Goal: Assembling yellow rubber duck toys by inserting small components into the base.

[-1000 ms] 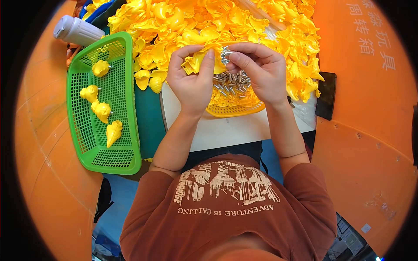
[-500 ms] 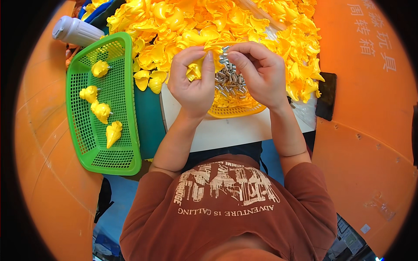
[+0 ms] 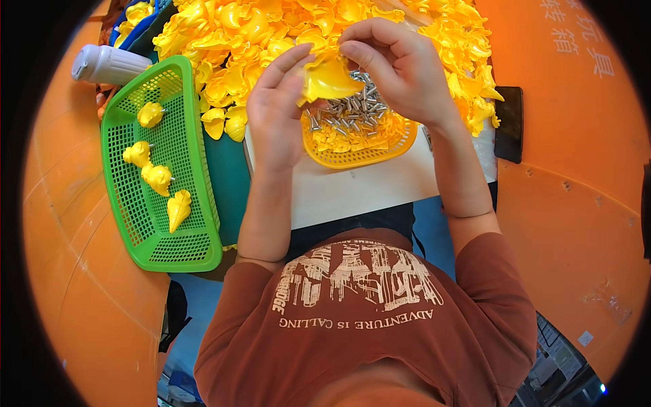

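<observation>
Between my hands, above the yellow basket, is a glossy curved yellow plastic shell piece (image 3: 331, 80). My left hand (image 3: 274, 115) is at its left edge, with fingers curled behind it and the thumb smeared by motion. Thumb and forefinger of my right hand (image 3: 405, 71) pinch together at its upper right corner. Whatever else lies in that pinch is hidden. Beneath the piece, the yellow basket (image 3: 352, 160) holds small silvery metal pins (image 3: 363, 112) on top of small yellow plastic parts (image 3: 363, 139).
A green basket (image 3: 214, 234) at left holds several yellow shell-shaped pieces (image 3: 157, 179) with metal pins sticking out. Yellow plastic shells (image 3: 234, 41) are heaped across the back. A pale bottle (image 3: 112, 64) lies behind the green basket. A dark phone (image 3: 508, 125) is at right, beside orange panels (image 3: 569, 203).
Both hands have moved slightly up and apart. The yellow shell piece now shows broadly between them, and more of the basket of pins is uncovered. The whole view has shifted a little.
</observation>
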`<state>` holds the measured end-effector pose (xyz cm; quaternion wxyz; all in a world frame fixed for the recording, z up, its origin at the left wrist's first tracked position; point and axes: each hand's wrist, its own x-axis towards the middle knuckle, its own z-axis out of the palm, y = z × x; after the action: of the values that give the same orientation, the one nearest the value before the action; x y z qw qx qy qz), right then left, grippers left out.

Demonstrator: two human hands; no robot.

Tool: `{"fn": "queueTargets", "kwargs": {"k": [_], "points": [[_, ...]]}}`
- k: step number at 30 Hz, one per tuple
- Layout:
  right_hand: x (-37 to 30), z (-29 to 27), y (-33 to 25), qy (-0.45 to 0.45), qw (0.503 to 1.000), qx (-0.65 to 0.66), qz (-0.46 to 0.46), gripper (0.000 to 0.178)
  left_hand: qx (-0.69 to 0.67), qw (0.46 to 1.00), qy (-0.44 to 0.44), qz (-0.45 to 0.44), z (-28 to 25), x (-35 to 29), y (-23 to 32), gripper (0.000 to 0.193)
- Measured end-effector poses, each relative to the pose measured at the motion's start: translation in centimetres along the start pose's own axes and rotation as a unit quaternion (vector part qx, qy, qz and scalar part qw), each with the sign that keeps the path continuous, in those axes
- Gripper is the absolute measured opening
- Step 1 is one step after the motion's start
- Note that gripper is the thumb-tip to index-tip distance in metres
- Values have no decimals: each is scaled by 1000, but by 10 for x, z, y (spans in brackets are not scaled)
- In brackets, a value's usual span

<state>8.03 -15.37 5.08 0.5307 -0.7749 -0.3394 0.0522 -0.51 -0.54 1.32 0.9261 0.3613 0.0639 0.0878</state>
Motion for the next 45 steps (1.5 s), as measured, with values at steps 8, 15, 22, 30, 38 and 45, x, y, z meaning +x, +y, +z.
{"fn": "queueTargets", "kwargs": {"k": [8,15,22,30,38,45], "points": [[9,10,0,-31,989,-111,-93,14,219,976,11,14,-23,9,0,20],[-42,37,12,-287,909,-298,-43,8,118,974,173,91,-27,20,10,21],[-47,39,19,-227,935,-253,-102,6,141,979,137,60,-20,15,-6,23],[-9,15,7,5,995,96,4,12,161,982,95,34,-10,9,-8,22],[9,21,15,10,988,-23,-150,11,130,988,73,27,-9,7,-9,23],[9,22,20,21,987,-42,-151,10,117,989,81,31,-10,7,-9,24]]}}
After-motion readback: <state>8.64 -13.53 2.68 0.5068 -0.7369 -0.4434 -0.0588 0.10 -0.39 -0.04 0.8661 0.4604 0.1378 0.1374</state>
